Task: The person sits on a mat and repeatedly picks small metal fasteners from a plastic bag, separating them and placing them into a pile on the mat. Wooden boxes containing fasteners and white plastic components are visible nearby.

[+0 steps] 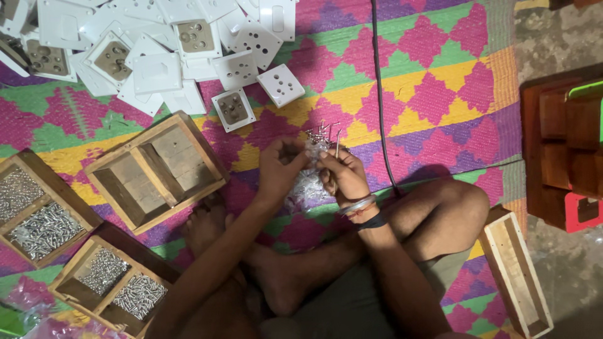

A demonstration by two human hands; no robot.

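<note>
Over the patterned mat point(433, 94), at the centre, both hands work a clear plastic bag of long screws point(312, 164): left hand point(281, 168) pinching its 9 o'clock edge, right hand point(342, 176) fingers pressed on it. Looks light, crinkly, slippery, with sharp tips; best gripped below the screws

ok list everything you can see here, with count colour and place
socket plates: a pile, white, top left
plastic bag of pins: one, clear, between both hands
wooden trays: four, brown; middle one empty, two at left hold silver screws, a narrow one at lower right
cable: one, black, across mat
mat: one, pink, green, yellow
left hand: on bag
right hand: pinching pins, bangles on wrist
</note>
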